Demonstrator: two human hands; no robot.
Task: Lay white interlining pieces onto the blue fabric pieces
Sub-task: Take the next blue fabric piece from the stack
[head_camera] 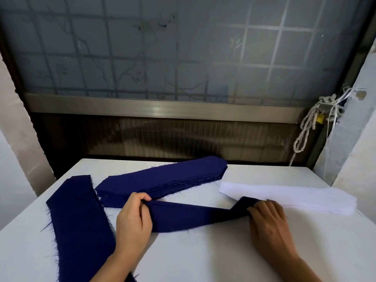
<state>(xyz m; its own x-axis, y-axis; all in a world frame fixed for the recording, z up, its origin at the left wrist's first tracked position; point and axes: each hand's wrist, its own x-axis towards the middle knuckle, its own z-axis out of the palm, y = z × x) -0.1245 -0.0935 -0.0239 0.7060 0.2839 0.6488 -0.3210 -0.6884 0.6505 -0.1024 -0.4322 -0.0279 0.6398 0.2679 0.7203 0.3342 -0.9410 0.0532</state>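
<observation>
Cannot see either end of the held blue strip (193, 217) in full: covered by the left hand (133, 217) and the right hand (268, 218). Cannot tell whether the right fingers pinch or only press the cloth. Cannot count layers in the blue pile (162, 180) or the white interlining pile (284, 197): too fine. Cut off at the bottom edge: the long blue strip (79, 220), both forearms, the table (203, 257).

Three blue fabric pieces are recorded as plain dark navy: blue fabric strip (193, 216), left piece (81, 220), rear stack (162, 178). Interlining stack (284, 198): plain white. Table (203, 261): white, unpatterned. Window glass (162, 47) is noted as grey-blue, patterned with a grid and branch motifs. Rope (309, 123): off-white
</observation>
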